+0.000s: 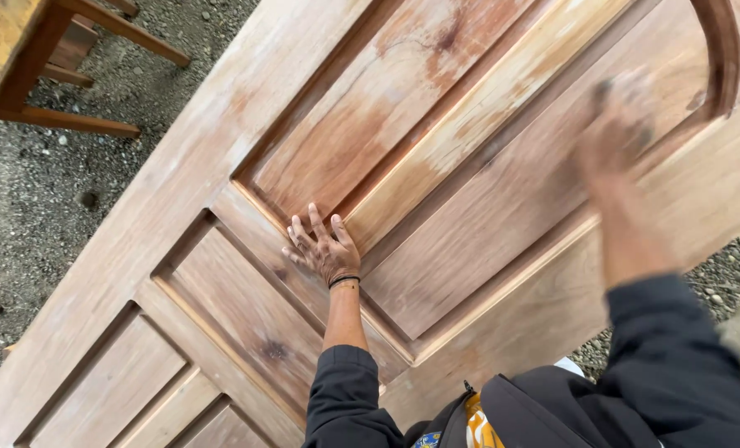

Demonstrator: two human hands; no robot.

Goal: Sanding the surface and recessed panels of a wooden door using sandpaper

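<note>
A large panelled wooden door (pixel 179 199) lies flat below me, unfinished, with pale dusty patches. My left hand (pixel 320 249) rests flat on it with fingers spread, on the rail between two recessed panels. My right hand (pixel 619 133) is blurred by motion over the upper right panel, close to the curved moulding (pixel 722 58). Something dark shows at its fingertips, but I cannot tell what it is or whether the hand grips it. Both arms wear dark sleeves, and a thin black band circles the left wrist.
Grey gravel ground (pixel 46 207) surrounds the door. The legs and rails of a wooden piece of furniture (pixel 46 58) stand at the top left. More gravel shows at the right edge (pixel 735 265).
</note>
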